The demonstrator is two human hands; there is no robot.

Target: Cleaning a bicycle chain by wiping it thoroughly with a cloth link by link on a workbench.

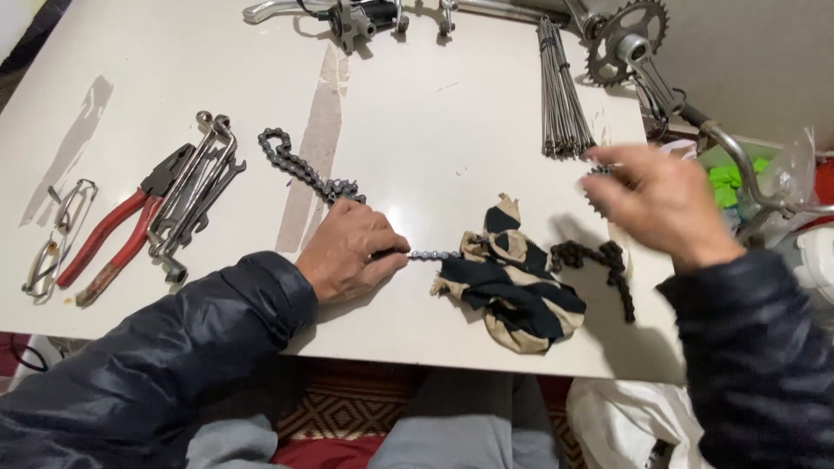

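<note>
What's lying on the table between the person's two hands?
Between the left hand and the right hand, the head view shows a black-and-tan striped rag, with a short stretch of bicycle chain running from the left hand to it.

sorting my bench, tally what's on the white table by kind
Bicycle chain, pinched by the left hand: 1
Striped rag: 1
Red-handled pliers: 1
Bundle of wrenches, too overlapped to count singly: 1
Bundle of spokes: 1
Crank with chainring: 1
Total: 6
The right hand hovers blurred.

Bright, even overhead light on the white table (417, 130); soft shadows fall toward 5 o'clock; right hand (665, 204) motion-blurred; mild glare at centre.
</note>
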